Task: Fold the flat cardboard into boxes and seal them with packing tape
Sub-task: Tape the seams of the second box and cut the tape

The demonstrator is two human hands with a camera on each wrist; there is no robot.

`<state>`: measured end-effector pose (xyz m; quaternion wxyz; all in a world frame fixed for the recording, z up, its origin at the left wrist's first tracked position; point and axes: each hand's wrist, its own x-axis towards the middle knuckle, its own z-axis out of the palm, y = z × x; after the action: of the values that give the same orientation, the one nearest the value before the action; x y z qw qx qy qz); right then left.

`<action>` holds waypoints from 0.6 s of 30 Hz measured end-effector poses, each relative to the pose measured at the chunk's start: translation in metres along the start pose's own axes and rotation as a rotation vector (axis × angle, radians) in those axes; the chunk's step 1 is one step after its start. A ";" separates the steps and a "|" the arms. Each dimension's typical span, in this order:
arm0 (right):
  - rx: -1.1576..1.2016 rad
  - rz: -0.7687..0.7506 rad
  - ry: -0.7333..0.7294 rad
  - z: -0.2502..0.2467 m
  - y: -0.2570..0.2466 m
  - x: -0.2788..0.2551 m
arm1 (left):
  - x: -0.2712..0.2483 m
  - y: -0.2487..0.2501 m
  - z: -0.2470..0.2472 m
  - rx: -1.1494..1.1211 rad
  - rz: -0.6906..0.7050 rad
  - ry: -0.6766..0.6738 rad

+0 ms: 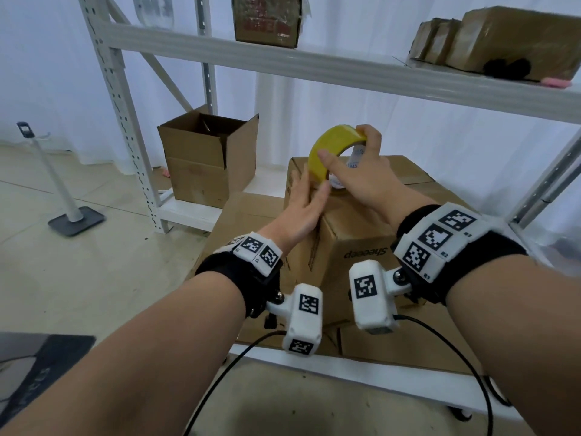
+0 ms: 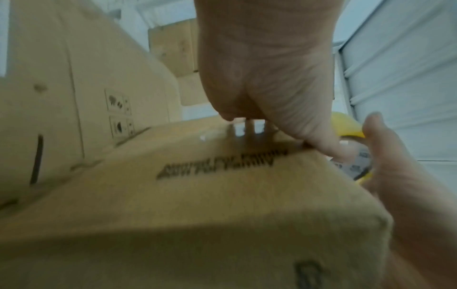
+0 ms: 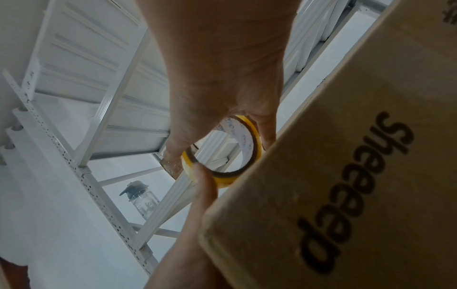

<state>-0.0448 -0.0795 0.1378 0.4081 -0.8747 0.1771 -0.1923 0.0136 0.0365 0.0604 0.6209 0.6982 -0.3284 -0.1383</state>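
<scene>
A folded cardboard box (image 1: 361,243) printed "Sheeep" stands on flat cardboard on the low shelf. My right hand (image 1: 358,177) grips a yellow packing tape roll (image 1: 330,149) upright over the box's top left edge, thumb stretched across its outer face. My left hand (image 1: 301,206) lies flat with straight fingers against the box's upper left side, its thumb touching the bottom of the roll. The left wrist view shows the left hand (image 2: 267,78) on the box (image 2: 197,195) beside the roll (image 2: 346,127). In the right wrist view the right hand (image 3: 222,78) holds the roll (image 3: 247,156) by the box (image 3: 346,176).
An open cardboard box (image 1: 207,158) stands behind on the left. Flat cardboard sheets (image 1: 239,221) lie under the folded box. White shelf uprights (image 1: 125,121) rise to the left, and the upper shelf carries boxes (image 1: 503,39). A floor stand (image 1: 59,187) is far left.
</scene>
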 end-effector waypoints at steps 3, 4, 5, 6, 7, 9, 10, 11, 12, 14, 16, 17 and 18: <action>0.021 -0.005 0.001 -0.001 -0.004 -0.002 | -0.004 -0.001 -0.023 0.131 0.011 -0.055; 0.022 -0.010 0.001 -0.001 -0.006 -0.002 | -0.002 0.000 -0.029 0.198 -0.001 -0.057; 0.021 -0.017 0.003 -0.001 -0.007 -0.001 | 0.000 0.002 -0.034 0.252 0.006 -0.076; 0.020 -0.022 0.007 -0.001 -0.009 -0.001 | 0.004 0.004 -0.038 0.288 0.024 -0.106; 0.016 -0.025 0.009 -0.001 -0.011 -0.001 | 0.008 0.005 -0.041 0.325 0.028 -0.131; 0.005 -0.015 0.014 -0.003 -0.011 0.001 | 0.015 0.006 -0.044 0.405 0.015 -0.171; 0.004 -0.007 0.016 -0.003 -0.010 0.001 | 0.018 0.005 -0.045 0.442 0.014 -0.173; 0.005 -0.001 0.018 -0.004 -0.009 0.002 | 0.018 0.008 -0.045 0.492 0.023 -0.159; 0.012 0.004 0.018 -0.003 -0.007 0.003 | 0.016 0.013 -0.045 0.532 0.018 -0.133; 0.043 0.003 0.009 -0.001 -0.007 0.004 | 0.011 0.020 -0.043 0.550 0.002 -0.086; 0.066 -0.007 0.022 0.000 -0.008 0.005 | 0.011 0.017 -0.040 0.534 0.016 -0.056; 0.068 -0.014 0.039 0.000 -0.009 0.006 | 0.010 0.015 -0.039 0.530 0.030 -0.036; 0.071 -0.024 0.057 0.000 -0.010 0.006 | 0.011 0.011 -0.039 0.515 0.036 -0.020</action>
<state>-0.0377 -0.0764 0.1466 0.4313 -0.8558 0.1715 -0.2282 0.0419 0.0598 0.0809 0.4214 0.8260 -0.3715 -0.0459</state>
